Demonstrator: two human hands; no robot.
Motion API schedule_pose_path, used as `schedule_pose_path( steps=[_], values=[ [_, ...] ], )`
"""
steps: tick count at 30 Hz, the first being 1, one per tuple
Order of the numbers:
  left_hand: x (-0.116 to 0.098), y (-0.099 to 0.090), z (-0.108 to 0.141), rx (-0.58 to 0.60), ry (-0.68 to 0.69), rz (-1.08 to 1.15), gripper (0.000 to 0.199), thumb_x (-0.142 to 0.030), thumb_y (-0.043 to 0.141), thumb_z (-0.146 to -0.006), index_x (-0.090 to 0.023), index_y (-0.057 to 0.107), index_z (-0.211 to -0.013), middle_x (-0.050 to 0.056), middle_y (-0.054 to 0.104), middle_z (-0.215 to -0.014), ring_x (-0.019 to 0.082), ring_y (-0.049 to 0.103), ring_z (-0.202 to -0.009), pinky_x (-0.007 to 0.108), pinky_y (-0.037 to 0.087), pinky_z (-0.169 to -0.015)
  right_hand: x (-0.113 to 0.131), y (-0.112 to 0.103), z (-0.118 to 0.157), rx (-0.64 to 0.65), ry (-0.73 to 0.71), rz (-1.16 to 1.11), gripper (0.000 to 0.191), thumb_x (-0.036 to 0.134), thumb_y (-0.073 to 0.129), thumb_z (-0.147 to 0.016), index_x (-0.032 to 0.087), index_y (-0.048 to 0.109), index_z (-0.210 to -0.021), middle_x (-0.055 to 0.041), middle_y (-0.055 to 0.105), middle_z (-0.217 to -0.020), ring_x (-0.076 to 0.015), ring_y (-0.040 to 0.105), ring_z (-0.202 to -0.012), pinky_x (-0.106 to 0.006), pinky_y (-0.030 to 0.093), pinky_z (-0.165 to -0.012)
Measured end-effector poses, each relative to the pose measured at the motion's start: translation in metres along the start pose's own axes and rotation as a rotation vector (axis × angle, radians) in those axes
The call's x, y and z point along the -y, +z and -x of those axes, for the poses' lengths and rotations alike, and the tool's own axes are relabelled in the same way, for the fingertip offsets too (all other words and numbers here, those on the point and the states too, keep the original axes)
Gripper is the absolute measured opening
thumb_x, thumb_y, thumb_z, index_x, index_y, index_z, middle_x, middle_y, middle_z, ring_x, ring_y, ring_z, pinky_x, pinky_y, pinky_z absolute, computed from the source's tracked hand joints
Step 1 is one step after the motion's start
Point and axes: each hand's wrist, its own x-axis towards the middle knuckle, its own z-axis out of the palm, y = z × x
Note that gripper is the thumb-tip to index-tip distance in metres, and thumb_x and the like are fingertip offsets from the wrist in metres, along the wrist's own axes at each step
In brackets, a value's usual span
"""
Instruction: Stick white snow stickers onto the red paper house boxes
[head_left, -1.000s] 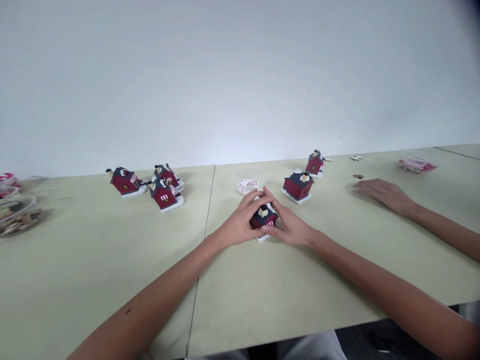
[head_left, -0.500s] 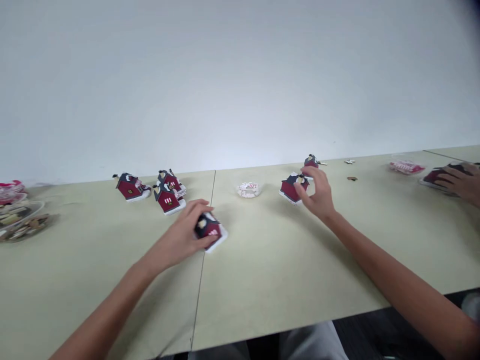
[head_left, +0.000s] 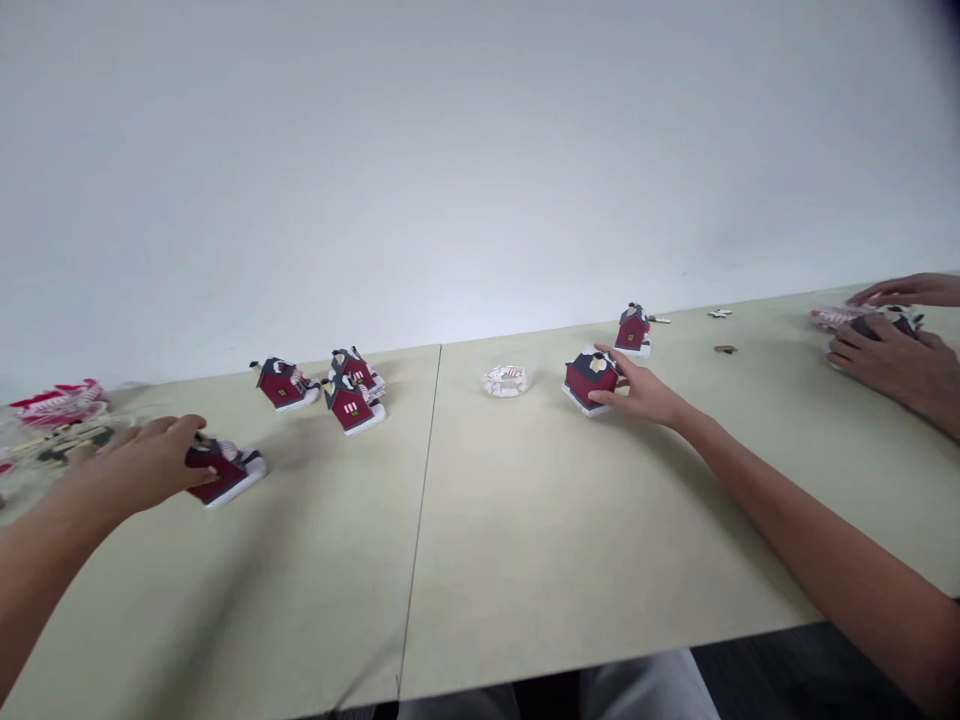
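My left hand (head_left: 135,465) is at the far left of the table, gripping a miniature red house (head_left: 223,474) with a dark roof and white base. My right hand (head_left: 641,391) has its fingers and thumb around a second red house (head_left: 590,381), which is tilted slightly on the tabletop. A third red house (head_left: 633,330) stands just behind it. Farther left, a cluster of similar houses (head_left: 349,405) stands apart from both hands, and another (head_left: 283,385) sits beside it.
A co-worker's hands (head_left: 889,350) hold a house at the right end of the table. A small clear dish of white-and-red pieces (head_left: 506,380) sits mid-table. A clear bowl of small parts (head_left: 56,445) lies far left. Small wooden bits (head_left: 724,349) lie near the back edge.
My left hand has carried its house farther left. My right hand has dropped from above onto the second house. The co-worker's hands have moved into fuller view at the right.
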Motion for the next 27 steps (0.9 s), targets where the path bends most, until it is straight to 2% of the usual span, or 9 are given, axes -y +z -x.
schedule_pose_path(
  steps=[1, 3, 6, 10, 13, 16, 19, 23, 27],
  values=[
    [-0.013, -0.005, -0.002, -0.016, 0.029, -0.117, 0.075, -0.079, 0.072, -0.046, -0.022, 0.065, -0.093, 0.006, 0.064, -0.09, 0.047, 0.058, -0.108, 0.083, 0.026, -0.094, 0.0, -0.001, 0.0, 0.022, -0.027, 0.015, 0.088, 0.06, 0.07, -0.081, 0.028, 0.031, -0.153, -0.0129, 0.063, -0.132, -0.0327, 0.067, -0.108, -0.051, 0.054, -0.096],
    [-0.063, -0.014, -0.004, 0.011, 0.133, -0.308, 0.069, -0.073, 0.067, -0.061, -0.026, 0.063, -0.111, 0.009, 0.065, -0.113, 0.046, 0.056, -0.114, 0.077, 0.034, -0.096, 0.0, -0.001, -0.001, 0.025, -0.069, 0.018, 0.08, 0.058, 0.07, -0.082, 0.027, 0.038, -0.148, -0.0121, 0.06, -0.136, -0.0329, 0.064, -0.115, -0.052, 0.052, -0.101],
    [-0.179, -0.01, -0.004, 0.02, 0.348, -0.203, 0.045, -0.056, 0.047, -0.09, -0.028, 0.06, -0.123, 0.007, 0.067, -0.119, 0.033, 0.062, -0.106, 0.057, 0.045, -0.098, 0.0, 0.008, -0.005, -0.022, -0.085, -0.077, 0.071, 0.057, 0.073, -0.079, 0.026, 0.045, -0.136, -0.0111, 0.055, -0.14, -0.0313, 0.06, -0.121, -0.051, 0.048, -0.106],
    [-0.325, 0.039, -0.026, 0.307, 0.556, -0.023, 0.039, -0.034, 0.035, -0.098, -0.025, 0.062, -0.125, 0.005, 0.068, -0.126, 0.024, 0.065, -0.108, 0.034, 0.049, -0.094, 0.004, 0.03, -0.004, -0.091, -0.028, -0.225, 0.073, 0.058, 0.076, -0.075, 0.024, 0.04, -0.13, -0.0119, 0.06, -0.128, -0.0294, 0.064, -0.114, -0.049, 0.053, -0.099],
    [-0.393, 0.09, -0.058, 0.513, 0.623, -0.092, 0.041, -0.021, 0.038, -0.096, -0.025, 0.063, -0.128, 0.006, 0.068, -0.128, 0.02, 0.066, -0.109, 0.027, 0.05, -0.09, 0.008, 0.041, 0.0, -0.145, -0.026, -0.17, 0.078, 0.059, 0.075, -0.076, 0.024, 0.038, -0.135, -0.0122, 0.059, -0.129, -0.0299, 0.062, -0.116, -0.049, 0.051, -0.099],
    [-0.428, 0.13, -0.084, 0.609, 0.641, -0.187, 0.032, -0.02, 0.058, -0.09, -0.023, 0.068, -0.12, 0.009, 0.07, -0.121, 0.022, 0.068, -0.105, 0.031, 0.052, -0.089, 0.012, 0.042, 0.001, -0.167, -0.069, -0.062, 0.084, 0.06, 0.073, -0.077, 0.023, 0.035, -0.143, -0.0144, 0.051, -0.14, -0.0317, 0.055, -0.126, -0.05, 0.045, -0.106],
    [-0.442, 0.154, -0.097, 0.633, 0.641, -0.299, 0.027, -0.031, 0.062, -0.093, -0.016, 0.067, -0.115, 0.011, 0.068, -0.118, 0.024, 0.066, -0.107, 0.044, 0.053, -0.094, 0.014, 0.037, -0.001, -0.134, -0.101, 0.002, 0.085, 0.063, 0.071, -0.078, 0.023, 0.036, -0.145, -0.0149, 0.048, -0.143, -0.032, 0.053, -0.128, -0.049, 0.043, -0.108],
    [-0.44, 0.169, -0.103, 0.62, 0.66, -0.37, 0.032, -0.037, 0.061, -0.095, -0.014, 0.064, -0.116, 0.01, 0.065, -0.121, 0.024, 0.063, -0.111, 0.048, 0.051, -0.098, 0.012, 0.033, -0.006, -0.066, -0.105, 0.0, 0.088, 0.064, 0.071, -0.077, 0.025, 0.036, -0.147, -0.0139, 0.049, -0.142, -0.0308, 0.056, -0.124, -0.047, 0.046, -0.105],
    [-0.435, 0.169, -0.106, 0.612, 0.68, -0.363, 0.03, -0.036, 0.063, -0.092, -0.013, 0.066, -0.112, 0.013, 0.068, -0.117, 0.025, 0.065, -0.108, 0.045, 0.051, -0.095, 0.007, 0.036, -0.006, -0.06, -0.119, -0.041, 0.089, 0.063, 0.073, -0.077, 0.024, 0.036, -0.147, -0.0139, 0.048, -0.142, -0.0311, 0.054, -0.126, -0.048, 0.045, -0.106]
  ],
)
